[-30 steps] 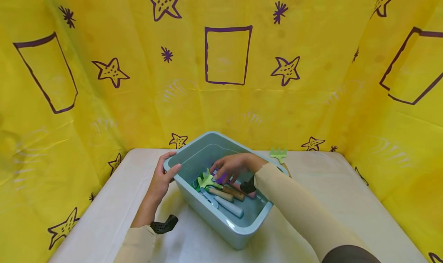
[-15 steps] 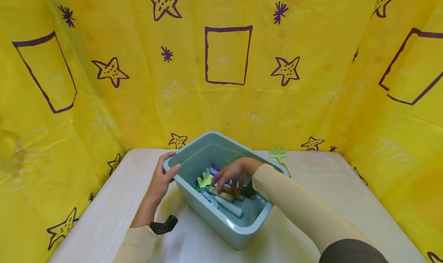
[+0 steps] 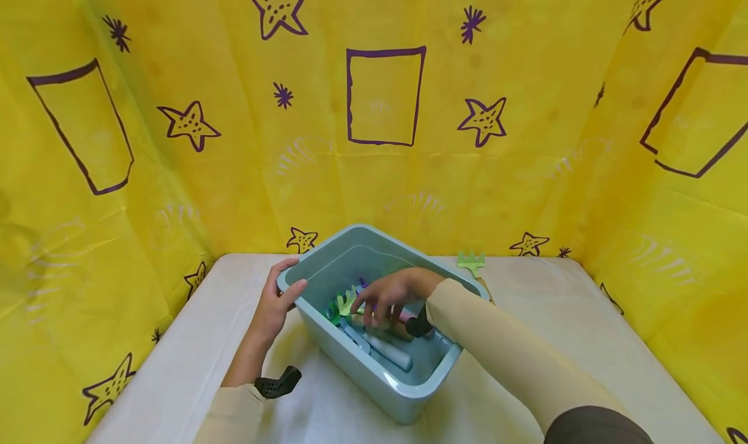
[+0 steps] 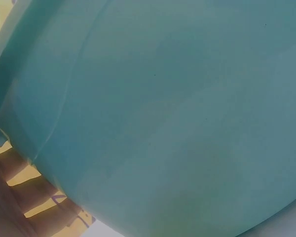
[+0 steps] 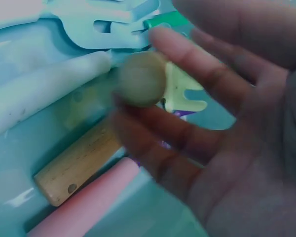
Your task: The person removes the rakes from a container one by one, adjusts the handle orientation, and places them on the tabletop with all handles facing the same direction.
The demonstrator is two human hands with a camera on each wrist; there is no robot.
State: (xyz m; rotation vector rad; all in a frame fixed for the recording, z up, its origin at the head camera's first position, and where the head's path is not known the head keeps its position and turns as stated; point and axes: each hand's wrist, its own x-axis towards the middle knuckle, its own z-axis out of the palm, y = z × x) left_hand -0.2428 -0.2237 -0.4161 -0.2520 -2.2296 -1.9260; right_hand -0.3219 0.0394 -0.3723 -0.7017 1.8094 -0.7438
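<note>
My left hand grips the far left corner of a pale blue plastic bin, thumb over the rim; in the left wrist view its fingers lie against the outside. Inside the bin, my right hand is palm down over a jumble of toy garden tools. Its curled fingers are at the round wooden handle end of a light green hand rake, which tips up toward the right wrist camera. Beside it lie a brown wooden handle, a pink handle and a pale blue handle.
Another light green hand rake lies on the white-covered table, behind the bin's right side. A light blue tool head sits in the bin. Yellow curtains with starfish drawings enclose the table on three sides.
My right hand has come down and slightly nearer over the tools, and the pale wooden handle under it now blurs with motion. The left hand keeps its hold on the bin.
</note>
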